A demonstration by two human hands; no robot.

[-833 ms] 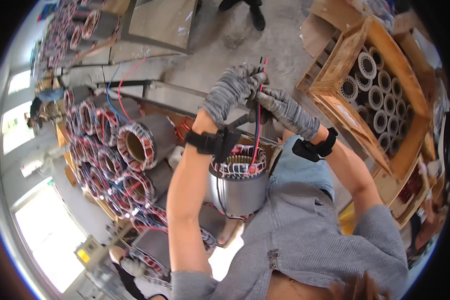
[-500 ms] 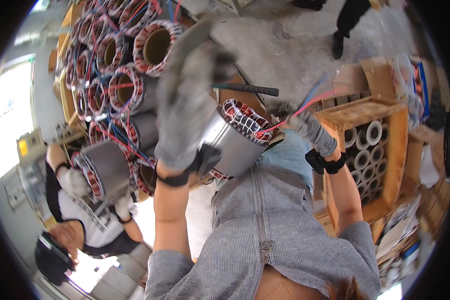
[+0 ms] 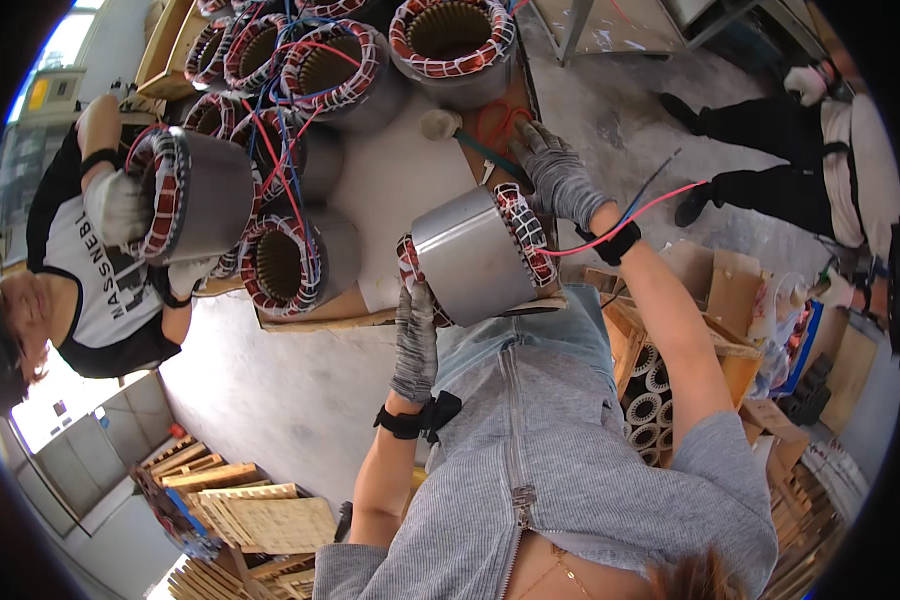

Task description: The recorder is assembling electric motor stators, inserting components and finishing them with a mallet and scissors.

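Note:
A steel motor stator point(image 3: 470, 250) lies on its side in front of me, red windings laced with white cord at both ends. My left hand point(image 3: 416, 340), in a grey glove, rests with straight fingers against its left winding. Beyond the right end, my gloved right hand point(image 3: 560, 178) reaches out with extended fingers beside red-handled scissors point(image 3: 500, 122); whether its fingertips touch them I cannot tell. A mallet point(image 3: 440, 125) with a pale head and dark green handle lies just behind the stator. Red and dark lead wires point(image 3: 640, 226) trail rightward past my right wrist.
Several upright stators point(image 3: 330, 70) with tangled leads crowd the table's left and back. At left a co-worker holds another stator point(image 3: 205, 198) in gloved hands. A wooden crate of ring-shaped parts point(image 3: 735, 365) stands at right. Another person stands at far right.
My left hand has come down from above the stator to its left end. My right hand has moved from near the lead wires toward the scissors. The view has shifted.

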